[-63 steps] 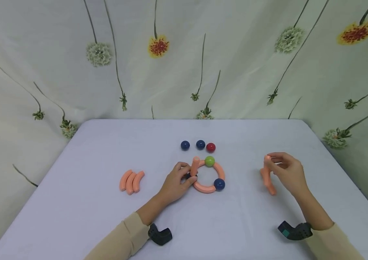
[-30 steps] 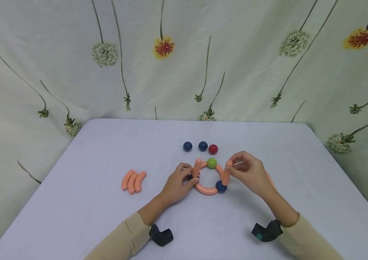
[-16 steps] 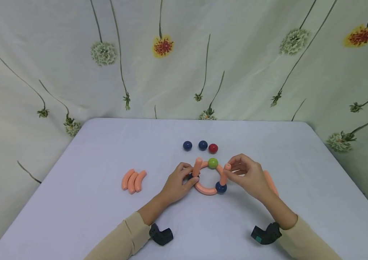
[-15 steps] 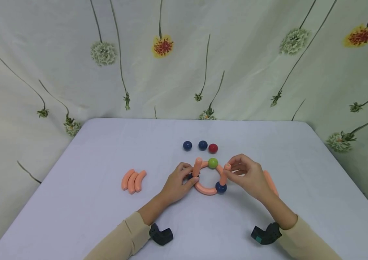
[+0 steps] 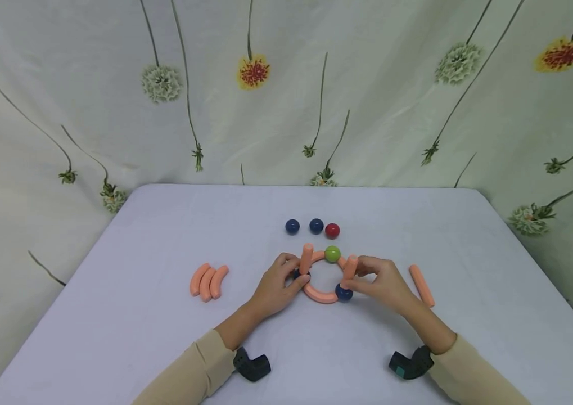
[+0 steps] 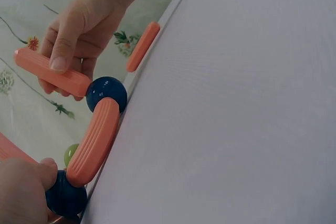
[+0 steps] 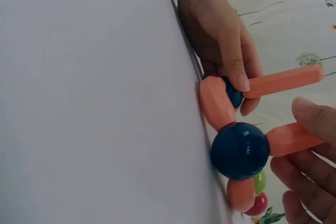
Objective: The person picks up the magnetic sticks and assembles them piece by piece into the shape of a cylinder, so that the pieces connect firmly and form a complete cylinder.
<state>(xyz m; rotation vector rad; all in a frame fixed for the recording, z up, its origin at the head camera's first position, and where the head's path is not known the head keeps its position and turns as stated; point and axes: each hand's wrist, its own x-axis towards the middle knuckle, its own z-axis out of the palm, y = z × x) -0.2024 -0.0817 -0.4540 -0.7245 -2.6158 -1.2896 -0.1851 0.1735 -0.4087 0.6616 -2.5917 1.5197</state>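
A ring of curved orange rods (image 5: 319, 295) lies mid-table, joined by a green ball (image 5: 332, 253) at the back and a dark blue ball on either side. My left hand (image 5: 276, 286) pinches the left blue ball (image 6: 65, 195), partly hidden by the fingers, at the foot of a straight orange rod (image 5: 306, 259) standing upright there. My right hand (image 5: 379, 282) holds a second straight orange rod (image 5: 350, 267) between thumb and fingers. Its lower end meets the right blue ball (image 7: 240, 151), and it leans slightly in the head view.
Several curved orange rods (image 5: 206, 282) lie side by side on the left. Behind the ring sit two loose blue balls (image 5: 292, 226) and a red ball (image 5: 332, 230). One straight orange rod (image 5: 422, 286) lies to the right. A flowered cloth (image 5: 377, 101) hangs behind the table.
My right hand has brought a straight rod leftward from the right side onto the ring's right blue ball, then shifted its grip lower. My left hand has stayed at the left blue ball.
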